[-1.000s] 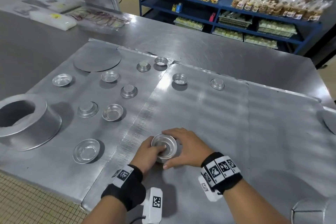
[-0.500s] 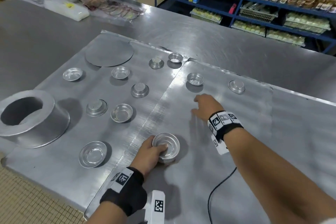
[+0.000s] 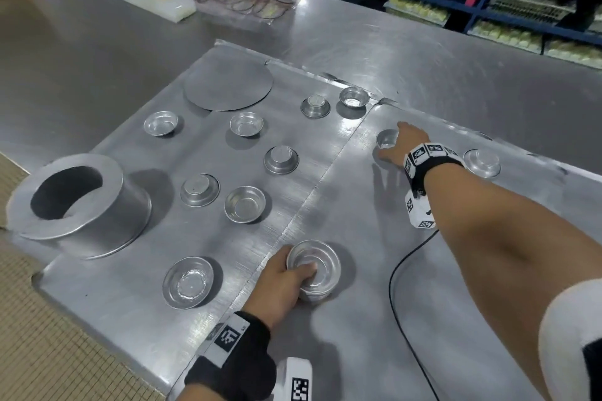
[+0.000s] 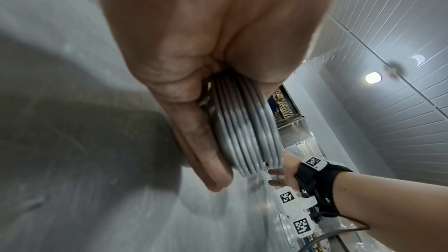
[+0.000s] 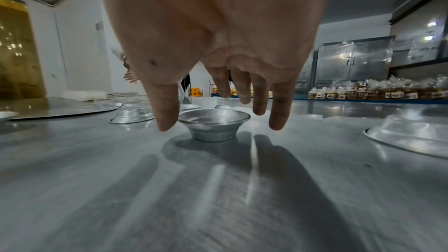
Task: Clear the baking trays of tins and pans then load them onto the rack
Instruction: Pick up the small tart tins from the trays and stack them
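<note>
Aluminium everywhere here. Right hand (image 5: 218, 45) hangs over a small upright tart tin (image 5: 213, 124) on the right baking tray (image 3: 456, 270), fingers (image 5: 278, 106) spread loosely either side of it, nothing gripped. Left hand (image 3: 277, 283) clutches a nested stack of tins (image 3: 314, 268) at the tray's near edge, thumb hooked inside.

Left hand (image 3: 280, 283) grips stacked tins (image 3: 314, 268); right hand (image 3: 402, 146) reaches a tin (image 3: 387, 137).

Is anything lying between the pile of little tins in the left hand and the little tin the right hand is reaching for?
No, only bare tray lies between the stack of tins and the small tin; the head view shows it.
</note>
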Demonstrator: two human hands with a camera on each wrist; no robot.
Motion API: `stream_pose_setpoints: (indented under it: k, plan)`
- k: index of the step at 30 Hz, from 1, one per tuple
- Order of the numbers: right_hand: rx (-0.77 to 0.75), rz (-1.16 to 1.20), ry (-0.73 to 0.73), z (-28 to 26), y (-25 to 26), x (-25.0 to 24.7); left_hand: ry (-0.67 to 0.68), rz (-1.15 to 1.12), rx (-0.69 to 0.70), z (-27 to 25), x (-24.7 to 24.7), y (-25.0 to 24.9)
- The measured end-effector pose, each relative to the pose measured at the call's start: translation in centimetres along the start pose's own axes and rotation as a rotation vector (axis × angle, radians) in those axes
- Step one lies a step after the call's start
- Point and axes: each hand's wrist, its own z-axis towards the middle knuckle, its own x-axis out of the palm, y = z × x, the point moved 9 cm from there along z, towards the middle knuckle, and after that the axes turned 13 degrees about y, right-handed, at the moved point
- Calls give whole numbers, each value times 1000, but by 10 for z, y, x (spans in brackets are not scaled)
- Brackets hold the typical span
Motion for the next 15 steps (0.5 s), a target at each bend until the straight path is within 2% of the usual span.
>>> stream_pose_setpoints:
  k: [8,15]
  plan:
    - [-21,54,-33,-24,-3,5,-6,12,-32,-3,-5,4]
    - [-184,150,-1,-106,18,21,51,-49,-60,-14,17,-7]
